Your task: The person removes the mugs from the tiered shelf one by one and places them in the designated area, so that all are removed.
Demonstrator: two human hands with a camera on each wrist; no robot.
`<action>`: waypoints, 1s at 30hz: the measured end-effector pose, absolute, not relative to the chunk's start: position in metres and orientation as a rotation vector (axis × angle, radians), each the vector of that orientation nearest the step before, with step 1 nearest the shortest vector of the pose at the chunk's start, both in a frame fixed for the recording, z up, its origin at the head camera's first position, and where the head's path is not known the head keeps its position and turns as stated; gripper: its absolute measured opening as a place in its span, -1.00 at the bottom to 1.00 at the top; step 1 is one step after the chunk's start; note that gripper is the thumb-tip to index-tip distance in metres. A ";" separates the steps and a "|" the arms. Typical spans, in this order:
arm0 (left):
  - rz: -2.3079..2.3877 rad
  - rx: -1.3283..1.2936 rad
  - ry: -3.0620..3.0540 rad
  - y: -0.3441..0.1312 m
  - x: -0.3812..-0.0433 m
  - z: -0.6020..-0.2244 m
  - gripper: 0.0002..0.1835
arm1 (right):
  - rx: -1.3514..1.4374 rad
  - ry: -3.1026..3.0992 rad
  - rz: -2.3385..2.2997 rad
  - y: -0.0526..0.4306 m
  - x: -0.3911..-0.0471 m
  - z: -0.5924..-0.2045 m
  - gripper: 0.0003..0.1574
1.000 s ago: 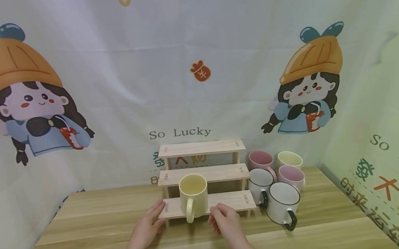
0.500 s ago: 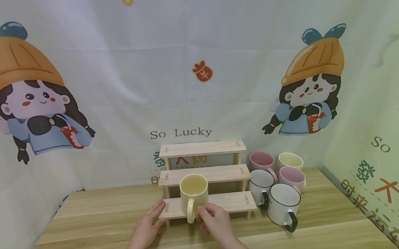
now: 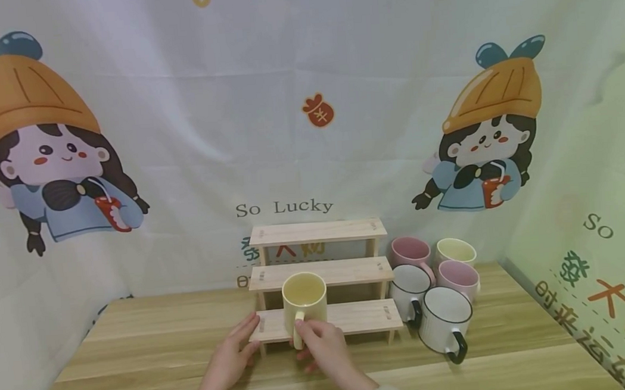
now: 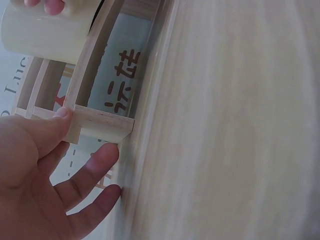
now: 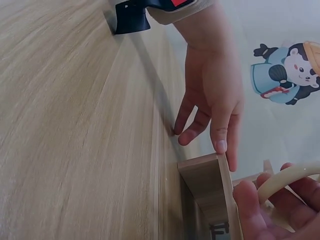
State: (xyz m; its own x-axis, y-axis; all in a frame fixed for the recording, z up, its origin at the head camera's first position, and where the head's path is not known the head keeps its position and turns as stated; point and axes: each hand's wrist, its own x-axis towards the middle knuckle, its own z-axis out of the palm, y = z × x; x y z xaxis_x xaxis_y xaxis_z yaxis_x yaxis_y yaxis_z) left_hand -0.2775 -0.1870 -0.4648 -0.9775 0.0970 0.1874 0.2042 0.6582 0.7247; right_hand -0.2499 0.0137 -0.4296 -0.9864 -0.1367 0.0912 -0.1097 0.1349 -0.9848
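Note:
A yellow mug (image 3: 304,297) stands upright on the lowest step of a three-tier wooden display shelf (image 3: 360,318), its handle toward me. My right hand (image 3: 323,344) grips that handle. In the right wrist view, the pale handle (image 5: 287,179) passes between the thumb and curled fingers. At the shelf's left end, my left hand (image 3: 235,350) holds the corner of the lowest board. The left wrist view shows its thumb on the board's front edge and the index finger partly hidden behind the end; its other fingers are spread loosely.
Right of the shelf several mugs crowd together: two white ones with black handles (image 3: 445,318), two pink ones (image 3: 458,274) and another yellow one (image 3: 455,250). The wooden table (image 3: 139,354) meets a printed cloth backdrop (image 3: 192,166) behind and at the sides.
My right hand has moved left from the lowest board's front edge to the yellow mug's handle and taken hold of it. The left hand and the mug have stayed in place.

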 end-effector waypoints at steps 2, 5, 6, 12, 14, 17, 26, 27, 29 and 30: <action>-1.213 -0.257 -2.736 -0.187 -0.277 -0.465 -0.45 | -0.257 2.349 -2.028 0.011 -0.252 -0.432 -0.49; -1.218 -0.250 -2.736 -0.188 -0.277 -0.465 -0.44 | -0.256 2.340 -2.017 0.009 -0.253 -0.435 -0.48; -1.217 -0.243 -2.737 -0.188 -0.278 -0.465 -0.44 | -0.256 2.334 -2.016 0.008 -0.253 -0.436 -0.48; -1.211 -0.252 -2.733 -0.188 -0.278 -0.465 -0.44 | -0.247 2.319 -2.038 0.005 -0.250 -0.432 -0.47; -1.220 -0.253 -2.736 -0.188 -0.279 -0.465 -0.44 | -0.240 2.329 -2.054 0.005 -0.249 -0.432 -0.46; -1.220 -0.265 -2.735 -0.189 -0.279 -0.465 -0.44 | -0.223 2.337 -2.087 0.005 -0.249 -0.434 -0.45; -1.211 -0.267 -2.728 -0.190 -0.278 -0.466 -0.45 | -0.168 2.406 -2.127 0.010 -0.251 -0.437 -0.48; -1.211 -0.267 -2.729 -0.190 -0.278 -0.465 -0.45 | -0.163 2.412 -2.125 0.011 -0.251 -0.437 -0.49; -1.209 -0.269 -2.730 -0.190 -0.278 -0.465 -0.45 | -0.157 2.402 -2.140 0.012 -0.251 -0.438 -0.50; -1.206 -0.270 -2.731 -0.189 -0.278 -0.466 -0.45 | -0.157 2.395 -2.151 0.013 -0.251 -0.438 -0.50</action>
